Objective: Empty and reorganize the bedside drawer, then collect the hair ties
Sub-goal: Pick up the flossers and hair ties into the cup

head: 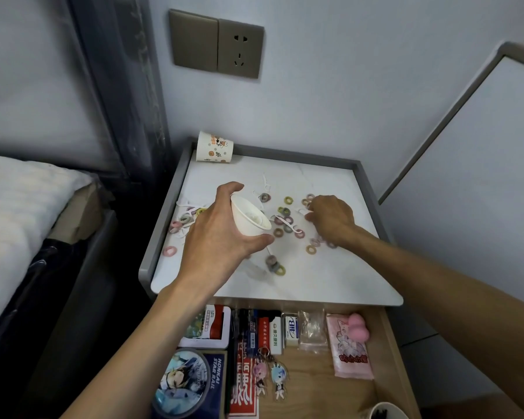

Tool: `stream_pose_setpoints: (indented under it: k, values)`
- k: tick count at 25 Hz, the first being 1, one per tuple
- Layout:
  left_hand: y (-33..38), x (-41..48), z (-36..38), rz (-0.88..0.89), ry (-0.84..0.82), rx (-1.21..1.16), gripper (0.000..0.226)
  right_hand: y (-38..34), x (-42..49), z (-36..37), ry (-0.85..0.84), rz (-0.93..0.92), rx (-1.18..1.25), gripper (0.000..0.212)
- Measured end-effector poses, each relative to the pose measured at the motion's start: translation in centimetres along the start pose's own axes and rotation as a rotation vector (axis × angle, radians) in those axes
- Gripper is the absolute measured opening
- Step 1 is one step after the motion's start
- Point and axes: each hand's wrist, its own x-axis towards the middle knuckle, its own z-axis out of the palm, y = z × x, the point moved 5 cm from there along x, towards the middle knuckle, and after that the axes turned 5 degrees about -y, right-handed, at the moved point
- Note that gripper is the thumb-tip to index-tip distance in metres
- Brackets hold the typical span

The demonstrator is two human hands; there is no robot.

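Drawer stage looks done: the open wooden drawer (315, 373), below the small white paper cup (250, 217), holds tidy rows. Collection looks barely begun — the left hand (221, 237) grips the cup; small coloured hair ties (288, 201) lie scattered around it on the white surface (330, 276). The right hand (330, 220) reaches among them — grip indeterminate.

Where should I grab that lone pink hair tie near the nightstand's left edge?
Pinch its band from above, one fingertip through the hole: the pink hair tie lies flat, apart from others. Come from the right, since the raised rim stands on its left.
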Motion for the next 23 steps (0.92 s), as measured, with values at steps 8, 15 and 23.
stream_pose_setpoints:
  k: [8,15,23]
  values:
    - [-0.4,0.1,0.1,0.002,0.01,0.025,0.091,-4.4,-4.4,-9.6,-0.035,-0.47,0.57,0.006]
    - [0.3,-0.1,0.4,0.063,0.026,-0.015,0.084,-11.7,-8.6,-10.5,-0.19,-0.849,0.278,0.015]
    - [-0.5,0.0,-1.9,-0.001,0.097,-0.052,0.089,-3.9,-1.7,-3.2,-0.096,-0.252,0.367,0.011]
